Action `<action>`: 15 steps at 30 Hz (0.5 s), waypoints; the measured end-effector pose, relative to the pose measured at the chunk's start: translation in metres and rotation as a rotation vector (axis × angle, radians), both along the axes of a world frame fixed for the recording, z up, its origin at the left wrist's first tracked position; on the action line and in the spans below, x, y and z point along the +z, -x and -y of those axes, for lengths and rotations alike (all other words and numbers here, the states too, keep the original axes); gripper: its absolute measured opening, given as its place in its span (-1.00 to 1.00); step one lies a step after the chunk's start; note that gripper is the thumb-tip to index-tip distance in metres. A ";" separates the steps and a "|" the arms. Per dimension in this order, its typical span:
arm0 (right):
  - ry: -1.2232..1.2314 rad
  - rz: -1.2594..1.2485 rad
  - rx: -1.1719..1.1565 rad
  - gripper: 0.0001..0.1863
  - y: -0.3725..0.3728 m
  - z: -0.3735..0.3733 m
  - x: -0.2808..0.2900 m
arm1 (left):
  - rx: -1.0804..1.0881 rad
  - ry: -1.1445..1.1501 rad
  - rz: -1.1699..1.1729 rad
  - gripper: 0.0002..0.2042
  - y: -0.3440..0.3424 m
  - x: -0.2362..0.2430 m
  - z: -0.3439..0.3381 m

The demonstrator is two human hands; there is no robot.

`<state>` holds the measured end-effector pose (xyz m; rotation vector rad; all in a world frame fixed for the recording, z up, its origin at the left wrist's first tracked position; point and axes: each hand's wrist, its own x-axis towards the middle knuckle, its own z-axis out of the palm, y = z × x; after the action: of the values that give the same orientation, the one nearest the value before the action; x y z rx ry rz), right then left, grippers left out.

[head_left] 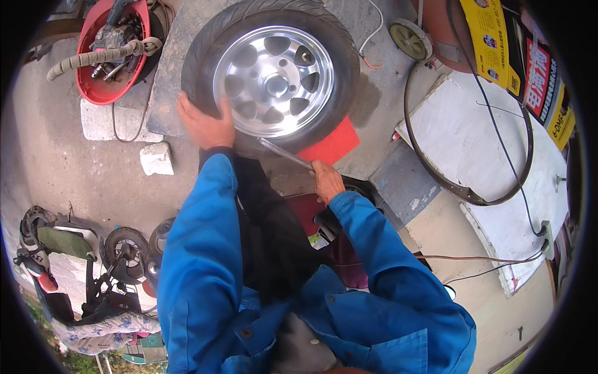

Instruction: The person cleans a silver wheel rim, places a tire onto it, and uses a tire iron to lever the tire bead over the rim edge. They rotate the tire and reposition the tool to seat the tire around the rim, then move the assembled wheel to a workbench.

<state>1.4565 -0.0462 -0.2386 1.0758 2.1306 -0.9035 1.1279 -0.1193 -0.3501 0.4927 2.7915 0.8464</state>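
A black tyre [200,68] on a shiny silver alloy rim [266,70] lies flat on the ground ahead of me. Against the tyre's near left side rests my left hand [207,126], its thumb spread from the fingers and nothing held in it. My right hand [327,181] is closed around a slim metal bar, a tyre lever by its look [285,152]. The lever's far tip points up and left, at the tyre's near edge close to the rim; whether it is tucked under the bead I cannot tell. A flat red piece [339,142] lies beside the tyre, next to the lever.
At the far left, a red bowl-like container [106,87] holds tools, with a wrapped hose across it. White blocks [112,121] sit below. To the right, a black hoop-like band [411,128] leans over white boards [461,118] with cables. A scooter [68,243] stands at lower left.
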 end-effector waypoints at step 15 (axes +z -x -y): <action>0.514 -0.714 -0.761 -0.62 0.193 -0.168 0.061 | 0.009 -0.010 -0.001 -0.01 0.002 0.001 0.003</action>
<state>1.2633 0.1222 -0.1772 1.4261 1.7473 -2.3292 1.1263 -0.1227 -0.3490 0.4829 2.7935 0.8620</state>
